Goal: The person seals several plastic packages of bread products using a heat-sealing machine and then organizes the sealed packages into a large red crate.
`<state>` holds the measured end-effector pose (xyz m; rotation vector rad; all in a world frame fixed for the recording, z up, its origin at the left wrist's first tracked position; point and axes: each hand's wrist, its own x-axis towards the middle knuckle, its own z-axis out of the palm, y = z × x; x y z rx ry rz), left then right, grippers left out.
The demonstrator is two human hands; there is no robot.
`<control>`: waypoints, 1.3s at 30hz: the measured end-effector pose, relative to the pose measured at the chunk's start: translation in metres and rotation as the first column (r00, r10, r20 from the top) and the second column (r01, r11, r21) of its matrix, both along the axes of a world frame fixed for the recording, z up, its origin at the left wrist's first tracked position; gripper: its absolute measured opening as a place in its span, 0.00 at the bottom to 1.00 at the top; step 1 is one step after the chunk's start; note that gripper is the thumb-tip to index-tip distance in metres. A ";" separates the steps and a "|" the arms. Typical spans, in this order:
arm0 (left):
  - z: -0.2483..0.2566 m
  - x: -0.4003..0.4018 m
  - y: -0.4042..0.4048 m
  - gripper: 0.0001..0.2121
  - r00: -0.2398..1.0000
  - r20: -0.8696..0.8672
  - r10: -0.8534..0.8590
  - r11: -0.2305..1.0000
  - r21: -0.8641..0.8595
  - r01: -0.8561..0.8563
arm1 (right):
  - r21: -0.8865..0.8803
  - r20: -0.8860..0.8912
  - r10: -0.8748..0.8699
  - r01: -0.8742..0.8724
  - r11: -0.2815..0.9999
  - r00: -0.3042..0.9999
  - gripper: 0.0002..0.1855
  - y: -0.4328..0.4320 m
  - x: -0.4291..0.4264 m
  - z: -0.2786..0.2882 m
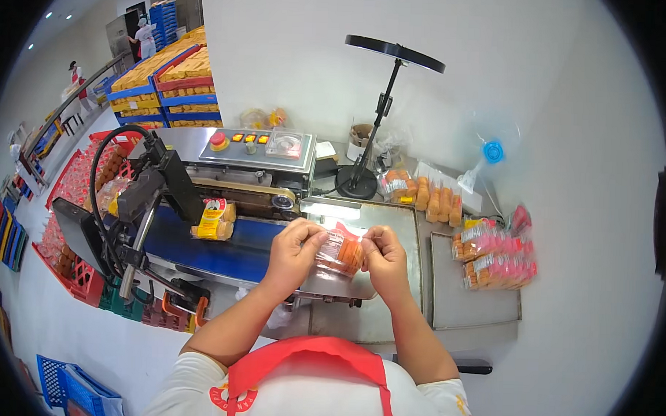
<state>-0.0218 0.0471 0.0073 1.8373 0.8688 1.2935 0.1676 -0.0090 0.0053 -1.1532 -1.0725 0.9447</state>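
My left hand [295, 253] pinches the upper left edge of a clear plastic bag of orange-brown baked goods [339, 256]. On the bag's other side, my right hand [385, 259] grips its right edge between thumb and fingers. The bag bears printed writing and lies over the metal end plate of a sealing machine [284, 146]. Left of my hands, a sealed pack with a yellow label [213, 220] rests on the blue conveyor belt [183, 245]. The machine's panel has a red stop button [219, 140] and several lit switches.
A black-based ring lamp [357, 181] stands behind. Bagged baked goods [498, 269] are stacked by a metal tray [472, 317] at right. A black camera arm [174, 188] overhangs the belt. Red crates [83, 276] stand left; a black handle [475, 367] lies near my right elbow. People work far back.
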 end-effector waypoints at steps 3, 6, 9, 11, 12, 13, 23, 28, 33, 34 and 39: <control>0.001 0.009 -0.001 0.09 0.972 0.216 -0.094 0.926 -0.340 0.165 | -0.062 0.197 0.105 -0.094 0.994 0.975 0.05 0.007 0.014 0.001; 0.003 0.007 0.003 0.13 0.940 0.256 -0.226 0.868 -0.385 0.314 | -0.014 0.135 0.174 -0.174 0.985 0.975 0.07 0.010 0.027 0.002; 0.006 0.004 0.001 0.13 0.924 0.268 -0.273 0.805 -0.462 0.372 | 0.039 0.067 0.285 -0.288 0.957 0.956 0.07 0.007 0.038 0.007; 0.007 0.005 -0.003 0.12 0.928 0.268 -0.260 0.816 -0.452 0.360 | 0.052 0.105 0.256 -0.263 0.964 0.961 0.04 0.006 0.038 0.008; 0.008 0.006 -0.006 0.11 0.943 0.232 -0.238 0.824 -0.466 0.323 | 0.042 0.166 0.212 -0.221 0.974 0.963 0.04 0.005 0.037 0.007; 0.008 0.008 -0.009 0.11 0.949 0.210 -0.233 0.833 -0.461 0.307 | 0.006 0.221 0.168 -0.174 0.985 0.961 0.03 0.004 0.036 0.006; -0.002 0.045 -0.032 0.06 0.986 -0.029 0.163 0.973 -0.158 -0.166 | 0.060 0.233 -0.018 0.004 0.998 0.972 0.06 -0.002 0.037 0.000; 0.008 0.041 -0.041 0.03 0.973 -0.030 0.231 0.928 0.306 -0.211 | 0.452 0.528 -0.240 -0.030 0.892 0.815 0.04 -0.024 0.041 0.017; 0.012 0.024 -0.029 0.05 0.993 -0.104 0.048 0.998 0.056 -0.042 | 0.230 0.411 -0.021 -0.081 0.970 0.912 0.05 -0.016 0.044 0.014; 0.009 0.024 -0.017 0.05 0.991 -0.127 0.051 0.999 0.004 -0.051 | 0.178 0.347 0.001 -0.067 0.982 0.938 0.06 -0.002 0.041 0.009; -0.015 0.023 0.048 0.07 0.988 -0.152 0.005 0.986 -0.165 -0.030 | -0.186 -0.055 0.161 -0.169 0.968 0.985 0.07 0.062 0.044 -0.016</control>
